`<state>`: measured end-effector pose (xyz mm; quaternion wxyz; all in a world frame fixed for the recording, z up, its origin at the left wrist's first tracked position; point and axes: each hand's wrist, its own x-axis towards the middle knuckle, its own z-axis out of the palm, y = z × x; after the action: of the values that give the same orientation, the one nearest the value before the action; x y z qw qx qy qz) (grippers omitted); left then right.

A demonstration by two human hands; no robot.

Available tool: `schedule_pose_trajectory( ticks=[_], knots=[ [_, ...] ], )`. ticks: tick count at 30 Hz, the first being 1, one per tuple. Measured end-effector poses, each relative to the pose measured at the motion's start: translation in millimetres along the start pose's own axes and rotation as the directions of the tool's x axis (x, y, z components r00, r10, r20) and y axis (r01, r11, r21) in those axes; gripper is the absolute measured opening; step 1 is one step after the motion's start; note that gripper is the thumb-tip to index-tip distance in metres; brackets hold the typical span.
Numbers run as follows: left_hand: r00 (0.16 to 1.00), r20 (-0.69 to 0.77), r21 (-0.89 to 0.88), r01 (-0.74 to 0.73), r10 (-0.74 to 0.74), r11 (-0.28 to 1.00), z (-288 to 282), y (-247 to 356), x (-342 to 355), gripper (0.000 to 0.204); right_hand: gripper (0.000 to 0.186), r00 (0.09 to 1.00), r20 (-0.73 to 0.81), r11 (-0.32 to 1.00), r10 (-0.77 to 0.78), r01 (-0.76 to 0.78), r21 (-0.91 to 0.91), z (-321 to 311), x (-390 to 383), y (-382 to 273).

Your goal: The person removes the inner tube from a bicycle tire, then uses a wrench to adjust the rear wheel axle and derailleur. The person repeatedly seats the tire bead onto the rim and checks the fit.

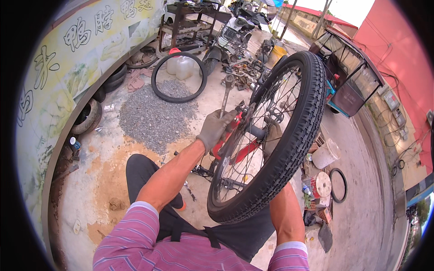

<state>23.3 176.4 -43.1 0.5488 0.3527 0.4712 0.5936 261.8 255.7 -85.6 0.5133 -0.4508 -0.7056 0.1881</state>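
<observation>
A bicycle wheel with a knobby black tyre (312, 122) stands tilted in front of me, fitted in a red bicycle frame (246, 152). My left hand (216, 127), in a grey glove, is closed around a long metal wrench (224, 98) that points up and away, beside the wheel's axle end. On the wheel's other side, my right hand (272, 139), also gloved, is close to the dark hub (257, 131). Spokes and the tyre cover part of it, so its finger grip is unclear. The rest of the bicycle lies partly hidden behind the wheel.
A loose tyre (156, 88) rests on a gravel patch (153, 122), near translucent jugs (184, 67). Scattered metal parts (246, 74) lie ahead, by a tool rack (187, 27). Buckets (325, 154) and bricks stand at right; a three-wheeled vehicle (348, 86) is beyond. Tyres (87, 116) line the left wall.
</observation>
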Motion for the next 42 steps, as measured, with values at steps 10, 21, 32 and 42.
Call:
schedule_pose_trajectory(
  ticks=[10, 21, 32, 42],
  knots=[
    [0.985, 0.143, 0.059, -0.11, 0.1, 0.992, -13.7, 5.2, -6.5, 0.042, 0.034, 0.996, 0.006, 0.956, -0.087, 0.085, -0.28, -6.9, -7.5, -15.6],
    [0.996, 0.086, 0.053, -0.032, 0.027, 0.998, -23.5, -18.2, -16.6, 0.031, 0.033, 1.0, 0.019, 0.996, 0.006, -0.004, -0.09, -7.4, -8.4, -14.0],
    [0.978, 0.206, -0.068, 0.055, -0.04, 0.996, -18.0, 5.2, -8.1, 0.029, 0.032, 1.0, 0.022, 0.997, 0.017, -0.015, -0.072, -5.9, -8.7, -13.9],
    [0.97, 0.222, -0.043, 0.11, -0.098, 0.993, -15.6, 13.7, 6.5, 0.019, 0.031, 1.0, 0.024, 0.998, 0.013, -0.011, -0.061, -0.9, -8.8, -13.9]
  ],
)
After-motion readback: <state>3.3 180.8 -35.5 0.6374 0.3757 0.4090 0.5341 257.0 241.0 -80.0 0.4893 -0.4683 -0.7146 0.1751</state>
